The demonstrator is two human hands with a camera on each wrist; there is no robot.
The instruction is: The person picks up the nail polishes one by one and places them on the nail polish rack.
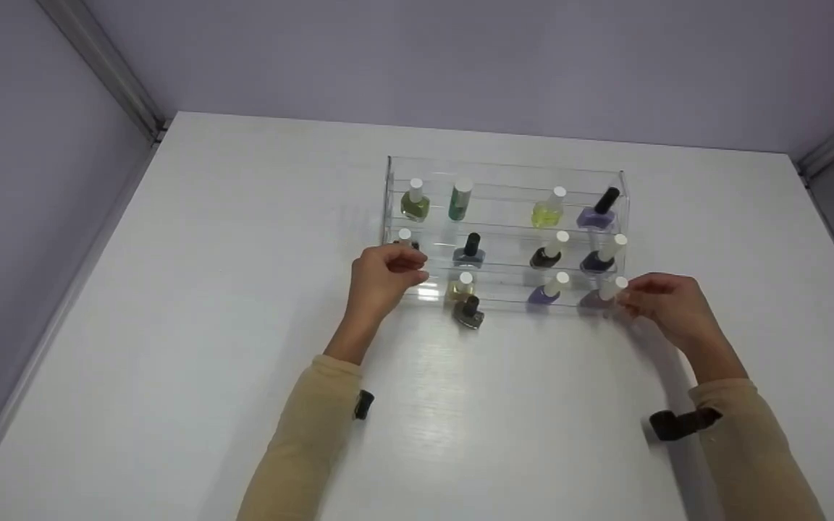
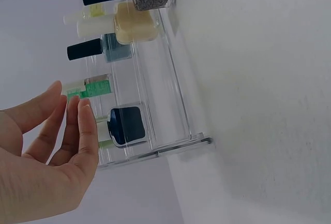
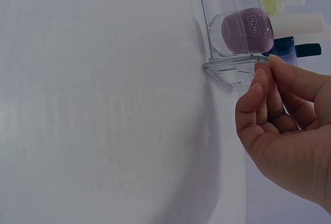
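A clear tiered rack (image 1: 504, 199) stands on the table with several nail polish bottles on its steps. At its front right corner my right hand (image 1: 667, 304) pinches the rack's side edge, beside a mauve nail polish bottle (image 3: 248, 30) with a white cap. My left hand (image 1: 381, 278) hovers at the rack's left end, fingers loosely bent and nothing between them. Closest to it is a dark blue nail polish bottle (image 2: 128, 125), whose cap is partly behind the fingers. A grey glitter nail polish bottle (image 1: 469, 316) with a black cap is at the rack's front.
The white table (image 1: 192, 289) extends around the rack, with a pale wall (image 1: 460, 65) behind. Yellow (image 1: 546, 215), green (image 1: 415, 206) and lilac (image 1: 596, 215) nail polish bottles occupy the top step. Black wrist cameras (image 1: 677, 423) stick out from the sleeves.
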